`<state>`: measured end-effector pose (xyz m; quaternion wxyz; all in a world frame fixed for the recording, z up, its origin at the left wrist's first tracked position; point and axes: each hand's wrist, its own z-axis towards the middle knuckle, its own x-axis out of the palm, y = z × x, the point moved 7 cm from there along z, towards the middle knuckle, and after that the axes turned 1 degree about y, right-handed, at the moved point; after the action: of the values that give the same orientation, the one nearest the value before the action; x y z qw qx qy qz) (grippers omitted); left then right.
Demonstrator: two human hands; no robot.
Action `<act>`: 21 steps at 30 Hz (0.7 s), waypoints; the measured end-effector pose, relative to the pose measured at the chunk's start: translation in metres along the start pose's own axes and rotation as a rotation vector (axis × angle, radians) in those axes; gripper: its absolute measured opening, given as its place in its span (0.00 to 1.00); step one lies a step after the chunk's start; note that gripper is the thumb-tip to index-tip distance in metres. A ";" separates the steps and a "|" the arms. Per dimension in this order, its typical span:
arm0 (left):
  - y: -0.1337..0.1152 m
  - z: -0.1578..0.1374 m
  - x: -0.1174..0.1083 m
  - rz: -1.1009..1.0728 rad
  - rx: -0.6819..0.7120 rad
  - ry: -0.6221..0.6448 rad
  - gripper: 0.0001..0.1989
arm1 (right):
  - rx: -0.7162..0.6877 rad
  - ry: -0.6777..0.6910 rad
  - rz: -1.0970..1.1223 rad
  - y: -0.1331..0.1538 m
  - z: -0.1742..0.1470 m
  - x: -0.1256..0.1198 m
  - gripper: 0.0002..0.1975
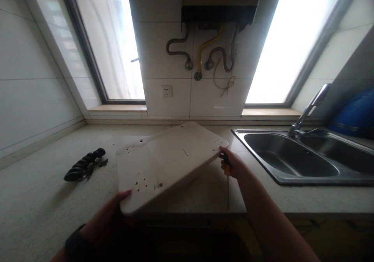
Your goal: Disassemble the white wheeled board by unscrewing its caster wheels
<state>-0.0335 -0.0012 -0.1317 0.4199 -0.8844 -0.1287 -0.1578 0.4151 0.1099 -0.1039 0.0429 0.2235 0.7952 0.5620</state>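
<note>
A white board with rounded corners lies tilted across the counter, its near edge raised. Clusters of small screw holes show near its corners, and a pencil-like mark sits beside one hole. My left hand grips the near left corner, thumb on top and fingers underneath. At the right corner, my right hand holds the edge. A black and orange handle, perhaps of a screwdriver, is also in that hand; the rest of it is hidden.
Black round pieces stand in a row on the counter at left, with small dark metal bits beside them. To the right are a steel double sink, a faucet and a blue object. Pipes hang at the back wall.
</note>
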 end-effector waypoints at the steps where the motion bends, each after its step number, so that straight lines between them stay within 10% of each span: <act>1: -0.003 -0.001 0.002 -0.010 0.002 0.006 0.20 | -0.009 -0.004 0.003 -0.002 -0.006 -0.005 0.14; 21: -0.033 0.010 0.002 0.089 0.310 -0.192 0.18 | -0.222 -0.186 -0.089 -0.042 -0.116 -0.060 0.26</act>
<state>-0.0421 0.0271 -0.1134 0.5434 -0.8251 -0.1517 -0.0322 0.4189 -0.0271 -0.1105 0.1656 0.2330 0.7299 0.6209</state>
